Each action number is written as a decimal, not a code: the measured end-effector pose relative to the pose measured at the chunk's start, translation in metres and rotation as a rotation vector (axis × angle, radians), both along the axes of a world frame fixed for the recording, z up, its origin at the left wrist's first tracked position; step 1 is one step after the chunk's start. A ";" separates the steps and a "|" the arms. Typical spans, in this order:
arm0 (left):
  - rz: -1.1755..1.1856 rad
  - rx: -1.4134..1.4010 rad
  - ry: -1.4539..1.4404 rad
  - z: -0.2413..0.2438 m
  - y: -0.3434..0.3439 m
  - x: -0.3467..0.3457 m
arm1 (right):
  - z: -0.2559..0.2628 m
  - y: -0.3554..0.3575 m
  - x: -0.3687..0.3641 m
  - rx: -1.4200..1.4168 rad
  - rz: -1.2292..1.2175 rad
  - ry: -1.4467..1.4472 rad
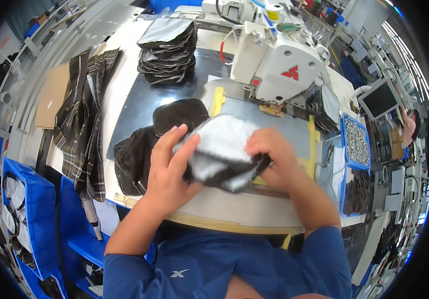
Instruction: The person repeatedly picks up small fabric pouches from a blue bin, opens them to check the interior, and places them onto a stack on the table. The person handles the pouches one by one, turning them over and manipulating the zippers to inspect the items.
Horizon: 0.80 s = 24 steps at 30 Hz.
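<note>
In the head view, a black fabric piece with a white backing (223,138) is held up above the table's front part, its lower edge folded and blurred. My right hand (276,157) grips its right side between thumb and fingers. My left hand (173,166) is at its left side with the fingers spread; whether it pinches the cloth is unclear. Just behind and left of my left hand lie a flat black fabric piece (179,114) and a bunched black fabric piece with a zipper (134,160). The industrial sewing machine's head (289,71) stands beyond my hands.
A tall stack of black and white pieces (167,52) stands at the back left, a smaller stack (324,106) right of the machine. Plaid cloth (87,123) hangs over the left edge. A blue tray of metal parts (356,142) is at right, blue bins (40,220) at lower left.
</note>
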State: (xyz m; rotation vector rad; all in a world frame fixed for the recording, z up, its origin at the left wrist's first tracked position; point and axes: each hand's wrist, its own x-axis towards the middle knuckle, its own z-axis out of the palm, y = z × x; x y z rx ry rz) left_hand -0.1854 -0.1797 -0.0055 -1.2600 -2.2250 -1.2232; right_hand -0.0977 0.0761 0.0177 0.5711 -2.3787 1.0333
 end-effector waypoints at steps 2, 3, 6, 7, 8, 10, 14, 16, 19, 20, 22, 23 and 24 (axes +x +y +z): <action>-0.080 0.023 0.015 0.006 0.009 0.004 | -0.002 0.006 0.010 -0.076 0.065 -0.060; -0.147 0.006 -0.034 0.014 0.012 0.005 | -0.006 0.009 0.013 -0.171 0.030 -0.134; -0.095 -0.017 -0.156 0.018 0.023 0.006 | -0.029 0.022 0.021 -0.511 -0.090 -0.359; -0.036 -0.019 -0.190 0.018 0.027 0.005 | -0.032 0.026 0.022 -0.590 -0.097 -0.378; -0.006 0.025 -0.259 0.017 0.031 0.007 | -0.034 0.029 0.023 -0.668 -0.104 -0.396; -0.054 -0.126 -0.210 0.007 0.022 0.001 | -0.038 0.036 0.026 -0.741 -0.152 -0.466; 0.025 -0.193 -0.052 0.010 0.015 0.002 | -0.021 0.035 0.025 -0.429 -0.246 -0.374; 0.098 -0.173 -0.014 0.016 0.008 -0.003 | -0.023 0.040 0.025 -0.430 -0.277 -0.347; 0.247 -0.121 -0.004 0.031 -0.009 -0.009 | -0.022 0.047 0.027 -0.433 -0.319 -0.254; 0.271 -0.006 -0.053 0.030 -0.015 -0.013 | -0.022 0.049 0.027 -0.402 -0.306 -0.208; 0.345 0.147 -0.106 0.033 -0.021 -0.018 | -0.022 0.051 0.028 -0.331 -0.275 -0.122; 0.393 0.184 -0.106 0.038 -0.020 -0.019 | -0.020 0.051 0.028 -0.283 -0.270 -0.088; 0.412 0.228 0.011 0.036 -0.017 -0.026 | -0.017 0.049 0.028 -0.230 -0.256 -0.054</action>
